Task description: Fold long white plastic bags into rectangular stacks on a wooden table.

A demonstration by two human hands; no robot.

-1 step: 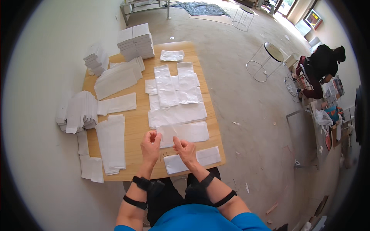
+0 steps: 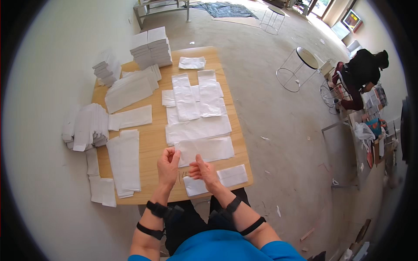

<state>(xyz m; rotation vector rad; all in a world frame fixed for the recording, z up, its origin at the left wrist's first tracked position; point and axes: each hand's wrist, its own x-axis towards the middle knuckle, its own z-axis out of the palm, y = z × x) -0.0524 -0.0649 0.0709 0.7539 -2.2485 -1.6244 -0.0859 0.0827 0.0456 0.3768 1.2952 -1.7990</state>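
Hovering, lower middle of frame: right hand (image 2: 206, 173), fingers loosely parted, gripping nothing, over a folded white paper strip (image 2: 233, 175). Left hand (image 2: 167, 168): fingertips drawn together at the left end of a flat white paper sheet (image 2: 207, 148), mid-frame, perhaps to steady it; whether they pinch it cannot be told. Overlapping paper sheets (image 2: 198, 128), upper middle, likely staggered for reachable edges. Paper stacks (image 2: 150, 45), upper left, presumably piled to save wooden bench (image 2: 150, 169) space.

head cam, left fisheye of the pair, above blue shirt (image 2: 213, 245), pitched down and forward over wooden table (image 2: 152, 174), left hand (image 2: 168, 167) and right hand (image 2: 206, 175) close, near centre, grey floor (image 2: 261, 117) receding toward top, black rim all round
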